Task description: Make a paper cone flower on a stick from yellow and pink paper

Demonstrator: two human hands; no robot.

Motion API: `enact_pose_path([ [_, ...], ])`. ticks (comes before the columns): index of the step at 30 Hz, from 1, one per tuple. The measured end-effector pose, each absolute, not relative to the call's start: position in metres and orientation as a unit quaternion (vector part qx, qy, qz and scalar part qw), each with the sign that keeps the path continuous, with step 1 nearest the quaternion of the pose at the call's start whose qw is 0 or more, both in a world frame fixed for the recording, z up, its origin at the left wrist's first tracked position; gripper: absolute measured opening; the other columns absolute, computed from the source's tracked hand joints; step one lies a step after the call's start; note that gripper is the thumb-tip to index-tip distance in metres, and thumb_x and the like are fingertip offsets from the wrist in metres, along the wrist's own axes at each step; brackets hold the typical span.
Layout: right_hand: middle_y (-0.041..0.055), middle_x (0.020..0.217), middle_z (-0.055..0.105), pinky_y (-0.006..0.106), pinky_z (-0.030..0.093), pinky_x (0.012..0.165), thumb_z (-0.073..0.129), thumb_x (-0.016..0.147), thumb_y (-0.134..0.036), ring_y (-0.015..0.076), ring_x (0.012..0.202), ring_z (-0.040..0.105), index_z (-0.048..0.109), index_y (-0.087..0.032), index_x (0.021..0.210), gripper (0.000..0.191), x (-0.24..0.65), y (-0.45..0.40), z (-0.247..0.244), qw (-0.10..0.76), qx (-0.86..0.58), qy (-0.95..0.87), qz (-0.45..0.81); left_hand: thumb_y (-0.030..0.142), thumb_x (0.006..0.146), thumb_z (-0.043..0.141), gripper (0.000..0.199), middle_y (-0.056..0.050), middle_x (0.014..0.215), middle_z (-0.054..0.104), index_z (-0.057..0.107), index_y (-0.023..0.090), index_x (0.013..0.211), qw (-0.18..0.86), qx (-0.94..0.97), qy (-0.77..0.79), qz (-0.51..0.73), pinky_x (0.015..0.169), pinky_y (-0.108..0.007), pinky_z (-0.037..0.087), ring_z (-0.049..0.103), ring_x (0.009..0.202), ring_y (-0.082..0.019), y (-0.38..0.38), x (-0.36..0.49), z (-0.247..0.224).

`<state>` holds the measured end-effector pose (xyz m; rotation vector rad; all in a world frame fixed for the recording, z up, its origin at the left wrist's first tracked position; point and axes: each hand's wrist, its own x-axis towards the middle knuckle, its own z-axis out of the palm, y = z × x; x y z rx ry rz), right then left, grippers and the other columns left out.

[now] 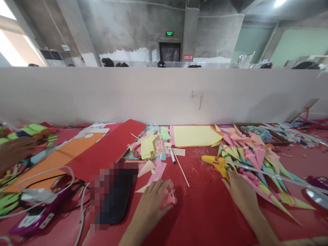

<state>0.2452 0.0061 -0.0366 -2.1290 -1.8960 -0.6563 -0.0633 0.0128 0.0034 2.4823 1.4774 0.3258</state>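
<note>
My left hand [153, 196] is low over the red tabletop, its fingers and thumb curled around a small pink piece [167, 198] with clear, shiny film at its edge. The fingers cover part of this piece, so its exact kind is unclear. My right hand [239, 188] has its fingers at the handle of a yellow glue gun [216, 164], whose nozzle points left. From the gun's rear a long clear glue stick [274, 176] runs to the right. Beside and behind that hand lies a pile of pastel paper cones [252, 150], several with pink or green bands.
Yellow paper sheets [194, 136], paper scraps [148, 147], a marker [172, 155] and a thin wooden stick [181, 171] lie ahead. At left are a dark phone-like object [119, 198], a purple power strip [41, 213] with cables, and another person's hand [16, 150]. A white partition [153, 95] stands behind.
</note>
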Motion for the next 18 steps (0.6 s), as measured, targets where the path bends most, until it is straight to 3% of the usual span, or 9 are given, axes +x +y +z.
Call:
enact_pose_path([
  [4,0.0105,0.073,0.061,0.030,0.041,0.064,0.032,0.086,-0.027,0.0223,0.071,0.059,0.052,-0.013,0.084,0.024,0.244,0.007,-0.044,0.139,-0.721,-0.640,-0.226,0.033,0.072,0.054,0.057,-0.010,0.125,0.045,0.038,0.022,0.126,0.028,0.814,0.573,0.090,0.092,-0.043,0.035,0.041,0.114,-0.029,0.044,-0.079,0.009],
  [6,0.0116,0.076,0.062,0.031,0.042,0.065,0.029,0.087,-0.029,0.0226,0.072,0.059,0.052,-0.012,0.088,0.029,0.245,0.009,-0.047,0.159,-0.714,-0.644,-0.224,0.034,0.067,0.058,0.068,-0.012,0.130,0.039,0.033,0.020,0.129,0.007,0.794,0.603,0.075,0.090,-0.046,0.037,0.038,0.116,-0.032,0.057,-0.082,0.017],
  [9,0.0133,0.082,0.063,0.032,0.043,0.066,0.025,0.088,-0.032,0.0233,0.074,0.060,0.053,-0.011,0.094,0.035,0.248,0.011,-0.051,0.178,-0.708,-0.646,-0.224,0.039,0.070,0.055,0.070,-0.011,0.133,0.035,0.027,0.021,0.131,-0.008,0.816,0.572,0.085,0.092,-0.046,0.034,0.033,0.119,-0.031,0.080,-0.074,0.036],
  [15,0.0137,0.088,0.064,0.034,0.044,0.072,0.020,0.089,-0.035,0.0241,0.082,0.060,0.053,-0.010,0.097,0.042,0.249,0.014,-0.058,0.202,-0.701,-0.643,-0.233,0.035,0.073,0.055,0.053,-0.009,0.128,0.040,0.039,0.021,0.122,-0.011,0.887,0.456,0.069,0.099,-0.043,0.026,0.032,0.120,-0.026,0.154,-0.016,0.057],
  [18,0.0142,0.091,0.064,0.035,0.044,0.074,0.019,0.089,-0.036,0.0246,0.086,0.059,0.054,-0.010,0.097,0.044,0.249,0.015,-0.062,0.203,-0.701,-0.639,-0.244,0.016,0.071,0.055,0.048,-0.010,0.126,0.043,0.044,0.018,0.118,-0.015,0.908,0.418,0.028,0.099,-0.037,0.027,0.034,0.120,-0.022,0.194,0.008,0.047],
])
